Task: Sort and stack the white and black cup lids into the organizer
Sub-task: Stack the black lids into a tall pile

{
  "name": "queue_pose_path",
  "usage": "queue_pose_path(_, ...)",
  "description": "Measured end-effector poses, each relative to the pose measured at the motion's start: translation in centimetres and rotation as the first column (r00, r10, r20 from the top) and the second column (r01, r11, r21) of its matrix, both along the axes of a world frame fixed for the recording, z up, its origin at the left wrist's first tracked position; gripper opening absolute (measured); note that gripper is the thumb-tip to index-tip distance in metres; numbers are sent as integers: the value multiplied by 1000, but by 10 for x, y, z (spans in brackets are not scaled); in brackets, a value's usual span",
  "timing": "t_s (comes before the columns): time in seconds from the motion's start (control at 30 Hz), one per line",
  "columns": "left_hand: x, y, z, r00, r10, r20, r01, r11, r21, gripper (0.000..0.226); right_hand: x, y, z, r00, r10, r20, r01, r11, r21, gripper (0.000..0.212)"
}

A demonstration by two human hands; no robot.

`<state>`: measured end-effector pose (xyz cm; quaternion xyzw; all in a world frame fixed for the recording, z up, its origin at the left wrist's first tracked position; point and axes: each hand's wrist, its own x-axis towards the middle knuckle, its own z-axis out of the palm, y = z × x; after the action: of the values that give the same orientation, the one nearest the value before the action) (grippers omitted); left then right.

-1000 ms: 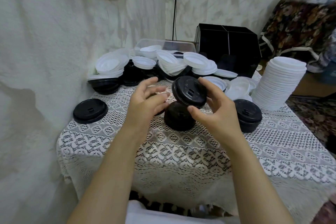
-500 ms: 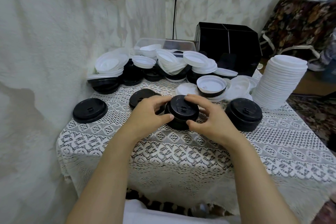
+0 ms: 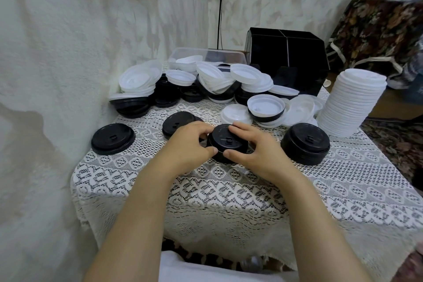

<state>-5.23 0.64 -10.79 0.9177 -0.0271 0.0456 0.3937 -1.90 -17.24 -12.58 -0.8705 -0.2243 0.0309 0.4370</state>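
Note:
A short stack of black lids (image 3: 225, 142) stands at the middle of the lace-covered table (image 3: 229, 190). My left hand (image 3: 187, 144) grips its left side and my right hand (image 3: 254, 146) grips its right side, fingers curled round the rim. Another black stack (image 3: 305, 143) sits to the right. A single black lid (image 3: 112, 138) lies at the left, one more black lid (image 3: 177, 120) behind my left hand. A tall white lid stack (image 3: 350, 103) stands at the right. The black organizer (image 3: 288, 52) is at the back.
A mixed heap of white and black lids (image 3: 206, 82) fills the back of the table in front of a clear plastic tub (image 3: 206, 55). A wall runs along the left. The table's right edge drops to a patterned carpet (image 3: 396, 144).
A second ago my right hand held a black lid tilted above the stack. That lid is now down on the stack, and both hands have closed round it.

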Motion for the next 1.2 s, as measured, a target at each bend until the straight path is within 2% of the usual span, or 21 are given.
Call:
queue_pose_path(0.13,1,2,-5,999,12,47,-11,1000,-11,29,1,3,0,1000,-21,13,22,1000,-16,66)
queue_pose_path(0.23,3,10,-2,925,276,263,-253,960,-119,34,-1,2,1,1000,-27,-1,27,1000,-9,66)
queue_pose_path(0.3,8,22,-1,889,354,289,-339,935,-103,53,-3,2,1,1000,-26,-4,26,1000,-5,66)
queue_pose_path(0.4,15,39,-9,960,274,58,-275,961,17,82,-4,2,2,1000,-25,-7,25,1000,-2,66)
queue_pose_path(0.43,16,42,-12,969,246,-13,-246,969,18,86,-4,2,2,1000,-26,-12,26,1000,1,66)
queue_pose_path(0.5,17,46,-15,972,226,-60,-227,974,-18,88,-4,2,2,999,-28,-20,28,1000,12,66)
queue_pose_path(0.6,16,49,-13,968,251,-18,-251,966,-62,90,-5,2,3,999,-31,-23,31,999,25,65)
queue_pose_path(0.7,10,44,-4,953,290,92,-286,957,-53,90,-6,2,3,999,-37,-14,38,999,40,63)
queue_pose_path(0.83,0,22,9,960,219,174,-197,971,-136,97,-10,1,-1,999,-44,-16,45,994,103,71)
queue_pose_path(0.93,-2,3,11,969,149,195,-135,987,-83,91,-15,-1,-1,999,-49,8,45,963,267,61)
queue_pose_path(1.0,-1,-7,10,976,96,197,-93,995,-25,89,-15,-2,-2,998,-57,33,44,948,317,56)
queue_pose_path(1.13,0,-18,6,987,39,153,-49,997,61,95,-13,-6,-3,994,-89,59,70,962,262,57)
queue_pose_path(1.2,0,-17,5,991,18,132,-24,998,50,94,-12,-10,-5,993,-105,55,90,968,234,57)
